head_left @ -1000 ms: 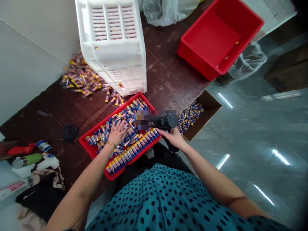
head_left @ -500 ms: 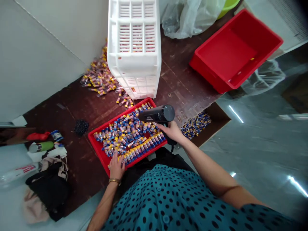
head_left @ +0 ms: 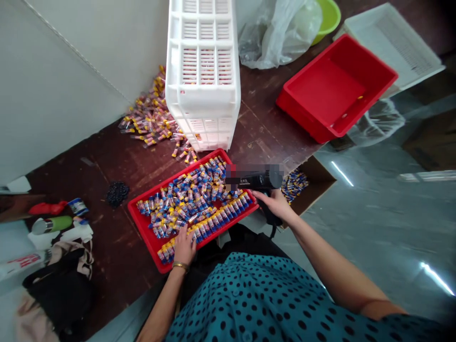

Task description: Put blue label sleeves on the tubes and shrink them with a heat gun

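Observation:
A red tray (head_left: 141,242) lies at the table's front edge, holding many small capped bottles (head_left: 185,202) with blue, yellow and pink wrapping. Along its near side stands a neat row of these bottles (head_left: 217,219); the others lie jumbled behind. My left hand (head_left: 185,244) rests over the left part of the row, fingers stretched across the bottle tops. In my right hand (head_left: 278,205) is the handle of a black hair dryer (head_left: 260,179), its barrel level above the tray's right end. The nozzle area is blurred.
Behind the tray stands a white slatted crate (head_left: 203,102), with a pile of bottles (head_left: 153,116) to its left. An empty-looking red bin (head_left: 331,90) sits back right. A cardboard box (head_left: 313,185) of bottles is below the right edge. Dark small pieces (head_left: 117,193) lie left.
The hair dryer and my right hand have moved to the right, toward the tray's end. My left hand has slid right along the row, uncovering bottles at its left end. The view has shifted.

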### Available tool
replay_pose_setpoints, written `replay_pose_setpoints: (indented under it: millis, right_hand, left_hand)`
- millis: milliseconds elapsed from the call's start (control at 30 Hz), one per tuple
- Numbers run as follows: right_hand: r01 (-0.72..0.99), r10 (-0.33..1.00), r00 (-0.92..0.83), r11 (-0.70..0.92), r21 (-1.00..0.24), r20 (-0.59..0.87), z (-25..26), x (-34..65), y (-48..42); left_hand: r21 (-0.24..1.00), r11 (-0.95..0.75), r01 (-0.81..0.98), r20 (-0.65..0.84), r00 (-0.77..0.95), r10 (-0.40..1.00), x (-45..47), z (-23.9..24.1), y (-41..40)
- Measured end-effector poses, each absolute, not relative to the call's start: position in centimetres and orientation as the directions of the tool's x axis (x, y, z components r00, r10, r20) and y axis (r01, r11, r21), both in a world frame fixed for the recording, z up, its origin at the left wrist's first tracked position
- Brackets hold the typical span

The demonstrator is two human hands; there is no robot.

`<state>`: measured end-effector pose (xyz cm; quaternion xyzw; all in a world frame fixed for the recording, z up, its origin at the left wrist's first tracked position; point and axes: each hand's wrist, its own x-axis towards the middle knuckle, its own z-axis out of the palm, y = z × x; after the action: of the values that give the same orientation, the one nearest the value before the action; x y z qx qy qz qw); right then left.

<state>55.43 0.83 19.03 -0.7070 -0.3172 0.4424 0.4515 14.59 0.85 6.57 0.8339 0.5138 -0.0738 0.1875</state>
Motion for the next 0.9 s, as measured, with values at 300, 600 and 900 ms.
replay_pose_setpoints:
  millis: [300, 600, 900]
  right_hand:
    - [0.038, 0.878, 0.338, -0.372, -0.928, -0.338, 18.5, 49.5, 3.4]
    - [0.084, 0.901, 0.321, -0.334, -0.939, -0.291, 19.0, 43.2, 6.8]
    - [0.093, 0.814, 0.452, -0.45, -0.888, -0.365, 19.0, 46.0, 3.1]
  left_hand:
    - [0.306, -0.453, 0.837, -0.286, 0.535, 0.795, 16.9, 7.7, 5.3]
    - [0.088, -0.257, 0.962, -0.475, 0.268, 0.838, 3.4, 9.2, 1.8]
    - [0.175, -0.291, 0.941, -0.446, 0.339, 0.828, 2.7, 8.0, -0.1]
